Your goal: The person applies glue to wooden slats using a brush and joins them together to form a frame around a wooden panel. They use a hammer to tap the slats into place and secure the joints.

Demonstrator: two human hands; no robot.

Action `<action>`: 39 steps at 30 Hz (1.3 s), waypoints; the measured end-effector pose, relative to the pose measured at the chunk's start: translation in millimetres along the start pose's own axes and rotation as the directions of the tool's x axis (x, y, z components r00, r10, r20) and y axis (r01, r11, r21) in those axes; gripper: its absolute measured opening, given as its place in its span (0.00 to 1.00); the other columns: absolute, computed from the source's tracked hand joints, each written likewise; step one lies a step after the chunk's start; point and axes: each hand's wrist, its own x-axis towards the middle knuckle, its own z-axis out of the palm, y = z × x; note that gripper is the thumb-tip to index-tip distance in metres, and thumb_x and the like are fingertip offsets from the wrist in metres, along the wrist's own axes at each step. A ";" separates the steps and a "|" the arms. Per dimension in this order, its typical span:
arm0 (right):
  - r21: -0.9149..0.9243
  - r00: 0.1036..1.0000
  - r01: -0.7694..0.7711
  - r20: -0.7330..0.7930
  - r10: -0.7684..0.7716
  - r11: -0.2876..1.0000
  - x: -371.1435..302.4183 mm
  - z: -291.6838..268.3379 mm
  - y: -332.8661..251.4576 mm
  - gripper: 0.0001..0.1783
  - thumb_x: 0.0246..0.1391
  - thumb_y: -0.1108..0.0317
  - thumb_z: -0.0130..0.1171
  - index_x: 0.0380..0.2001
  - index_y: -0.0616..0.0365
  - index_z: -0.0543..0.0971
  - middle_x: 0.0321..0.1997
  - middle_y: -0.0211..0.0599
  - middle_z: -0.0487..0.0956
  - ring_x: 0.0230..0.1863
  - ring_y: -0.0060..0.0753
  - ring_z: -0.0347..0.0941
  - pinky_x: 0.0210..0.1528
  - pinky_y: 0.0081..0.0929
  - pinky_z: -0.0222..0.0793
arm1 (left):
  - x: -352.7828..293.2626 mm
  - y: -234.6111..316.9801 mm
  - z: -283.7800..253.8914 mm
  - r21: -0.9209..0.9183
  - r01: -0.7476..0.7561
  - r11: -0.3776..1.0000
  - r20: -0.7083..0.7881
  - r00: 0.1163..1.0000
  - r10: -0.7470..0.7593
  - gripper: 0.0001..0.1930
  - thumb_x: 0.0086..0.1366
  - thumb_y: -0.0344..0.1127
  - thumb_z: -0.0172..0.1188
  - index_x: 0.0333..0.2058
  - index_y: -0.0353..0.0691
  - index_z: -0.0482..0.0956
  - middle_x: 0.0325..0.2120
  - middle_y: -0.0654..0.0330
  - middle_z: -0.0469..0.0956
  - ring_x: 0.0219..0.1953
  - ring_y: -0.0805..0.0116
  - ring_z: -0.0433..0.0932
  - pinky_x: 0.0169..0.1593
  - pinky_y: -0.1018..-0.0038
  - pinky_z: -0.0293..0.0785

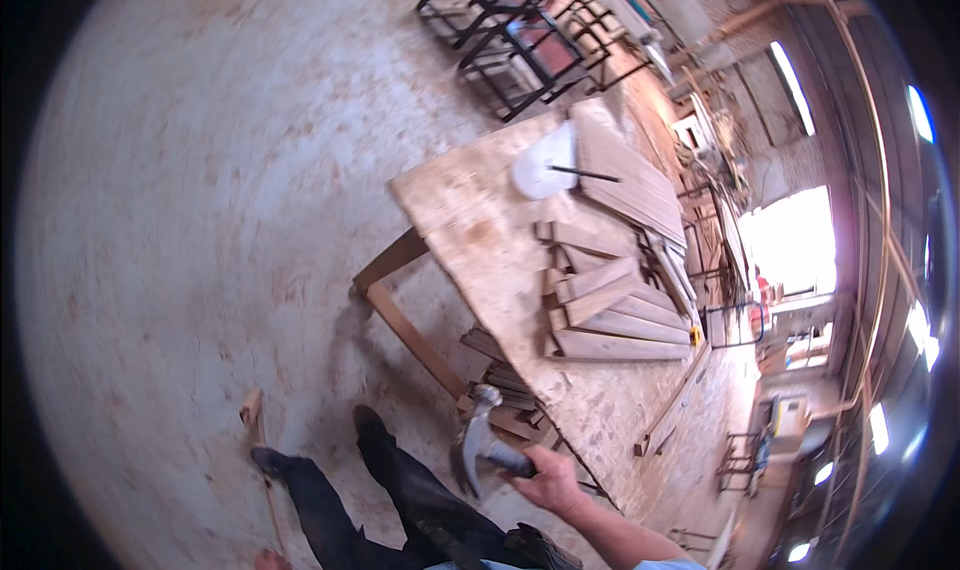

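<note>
My right hand (553,482) is closed around the dark handle of a claw hammer (478,434), whose metal head hangs beside the table's near corner, above the floor. Only a small part of my left hand (271,561) shows at the lower edge. It seems closed on the near end of a long, thin wooden strip (272,510), which runs past my left shoe to a wider block-like end (252,406).
A plywood-topped table (480,232) bears stacked wooden slats (625,335), wider boards (630,175), a white container (545,163) and a dark stick (585,174). More wood pieces (510,382) lie beneath it. Dark-framed chairs (530,55) stand beyond.
</note>
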 end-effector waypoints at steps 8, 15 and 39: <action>-0.238 0.955 -0.294 -0.104 0.276 0.926 -57.9 -88.8 116.4 0.23 0.40 0.46 0.69 0.29 0.54 0.80 0.29 0.45 0.80 0.33 0.50 0.78 0.37 0.43 0.74 | -100.9 85.9 -46.7 -0.774 0.108 0.624 0.043 0.992 -0.119 0.15 0.69 0.46 0.49 0.29 0.41 0.71 0.22 0.61 0.70 0.20 0.66 0.70 0.23 0.68 0.70; -0.230 0.955 -0.293 -0.116 0.273 0.928 -74.6 -92.7 181.6 0.19 0.41 0.55 0.70 0.34 0.53 0.81 0.36 0.41 0.77 0.42 0.48 0.74 0.45 0.42 0.71 | -155.5 170.9 -76.5 -0.752 0.056 0.657 -0.039 0.991 -0.129 0.14 0.68 0.43 0.50 0.33 0.37 0.72 0.23 0.60 0.69 0.21 0.66 0.72 0.25 0.71 0.73; 0.999 0.843 -0.003 0.032 0.537 -0.053 304.7 -227.1 210.3 0.28 0.62 0.55 0.55 0.56 0.66 0.65 0.49 0.52 0.73 0.40 0.44 0.76 0.41 0.41 0.79 | -191.8 225.0 -60.8 -0.667 0.039 0.744 -0.134 0.976 -0.170 0.10 0.67 0.40 0.52 0.29 0.43 0.69 0.20 0.62 0.67 0.19 0.69 0.68 0.21 0.73 0.68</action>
